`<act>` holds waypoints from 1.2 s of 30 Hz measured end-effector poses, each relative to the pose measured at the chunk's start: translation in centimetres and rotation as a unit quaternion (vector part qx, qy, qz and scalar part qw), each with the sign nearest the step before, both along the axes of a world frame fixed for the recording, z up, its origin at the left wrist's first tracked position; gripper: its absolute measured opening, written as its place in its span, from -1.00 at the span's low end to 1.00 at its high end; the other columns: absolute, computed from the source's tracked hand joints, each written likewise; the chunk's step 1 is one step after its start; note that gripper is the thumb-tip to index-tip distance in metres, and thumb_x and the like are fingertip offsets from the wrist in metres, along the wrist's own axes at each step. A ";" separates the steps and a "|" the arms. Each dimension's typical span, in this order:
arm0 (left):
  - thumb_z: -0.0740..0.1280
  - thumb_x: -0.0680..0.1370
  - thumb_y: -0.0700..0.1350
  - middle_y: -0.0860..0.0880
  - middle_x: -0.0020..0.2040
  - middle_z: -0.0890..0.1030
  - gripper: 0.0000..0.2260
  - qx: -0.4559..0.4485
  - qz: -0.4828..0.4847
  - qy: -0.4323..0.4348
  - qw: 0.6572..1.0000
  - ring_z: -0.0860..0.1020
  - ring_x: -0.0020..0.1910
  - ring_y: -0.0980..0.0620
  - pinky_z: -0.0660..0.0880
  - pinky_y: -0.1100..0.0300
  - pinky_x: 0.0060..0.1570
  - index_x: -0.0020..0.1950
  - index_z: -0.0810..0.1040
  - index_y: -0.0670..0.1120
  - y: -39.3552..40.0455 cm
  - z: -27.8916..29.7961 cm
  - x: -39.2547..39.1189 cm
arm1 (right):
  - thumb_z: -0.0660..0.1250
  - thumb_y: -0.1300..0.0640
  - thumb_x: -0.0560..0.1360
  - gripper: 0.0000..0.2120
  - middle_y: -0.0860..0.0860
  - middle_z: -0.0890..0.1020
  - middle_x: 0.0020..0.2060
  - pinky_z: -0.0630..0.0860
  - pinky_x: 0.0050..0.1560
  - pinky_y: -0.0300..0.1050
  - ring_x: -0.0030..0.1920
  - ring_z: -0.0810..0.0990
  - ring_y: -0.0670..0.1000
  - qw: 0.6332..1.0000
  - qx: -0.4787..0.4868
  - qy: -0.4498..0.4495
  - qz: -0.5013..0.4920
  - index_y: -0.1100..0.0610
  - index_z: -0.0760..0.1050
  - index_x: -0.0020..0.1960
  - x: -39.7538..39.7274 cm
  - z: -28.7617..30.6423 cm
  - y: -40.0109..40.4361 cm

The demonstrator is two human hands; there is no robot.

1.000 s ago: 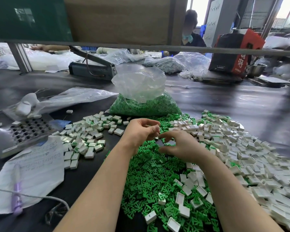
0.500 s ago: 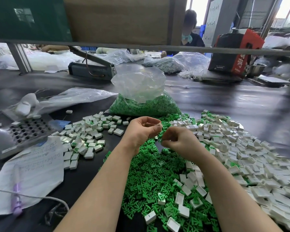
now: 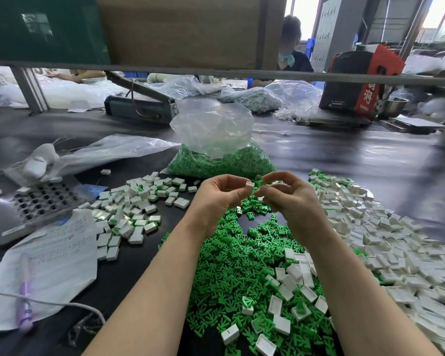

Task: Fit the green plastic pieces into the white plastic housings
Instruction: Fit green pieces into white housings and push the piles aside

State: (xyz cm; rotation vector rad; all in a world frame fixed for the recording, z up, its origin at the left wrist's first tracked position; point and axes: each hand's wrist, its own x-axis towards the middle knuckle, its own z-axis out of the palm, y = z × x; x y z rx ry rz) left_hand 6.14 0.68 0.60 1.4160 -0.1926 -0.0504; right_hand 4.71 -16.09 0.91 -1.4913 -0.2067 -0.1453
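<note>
**Two small parts held ready for mating**

One white housing (image 3: 249,184) is pinched by the left hand (image 3: 220,199); a green piece (image 3: 260,183) is pinched by the right hand (image 3: 290,199), just beside it. Both are judged light, rigid and best held by their edges.

Green piece (image 3: 260,183) mostly hidden behind right hand (image 3: 290,199) fingertips; shape unclear. White housing pile (image 3: 396,253) cut off at right edge. Handwriting on paper sheet (image 3: 52,253) near counter's left edge illegible. Perforated metal block (image 3: 36,204) partly under plastic.
</note>
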 end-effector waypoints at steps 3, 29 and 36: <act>0.47 0.47 -0.22 -0.01 -0.22 0.62 -0.92 -0.007 0.011 -0.002 1.000 0.51 -0.20 0.04 0.48 0.18 -0.12 -0.07 0.63 -0.12 -0.1 -0.1 0.1 | 0.32 0.34 0.54 -0.89 0.15 0.71 -0.21 0.43 -0.32 -0.19 -0.34 0.54 -0.01 0.999 0.037 0.011 0.001 0.18 0.42 -0.02 -0.1 0.2 0.0; 0.48 0.48 -0.20 -0.12 -0.20 0.70 -0.90 0.072 0.010 -0.046 0.996 0.67 -0.21 0.03 0.60 0.15 -0.11 -0.04 0.65 -0.15 -1.1 0.0 -0.4 | 0.46 0.16 0.45 -0.99 -0.09 0.66 -0.35 0.42 -0.37 -0.34 -0.39 0.51 -0.20 0.997 0.026 -0.027 -0.065 0.08 0.65 -0.13 0.9 -1.1 0.2; 0.49 0.47 -0.19 -0.18 -0.18 0.70 -0.91 0.078 0.024 -0.053 0.995 0.65 -0.20 -0.02 0.60 0.12 -0.08 -0.05 0.66 -0.14 -1.0 0.0 -0.6 | 0.46 0.21 0.47 -0.93 -0.16 0.60 -0.45 0.42 -0.35 -0.38 -0.42 0.51 -0.23 0.995 0.000 -0.056 -0.076 0.20 0.63 -0.08 1.2 -1.6 0.1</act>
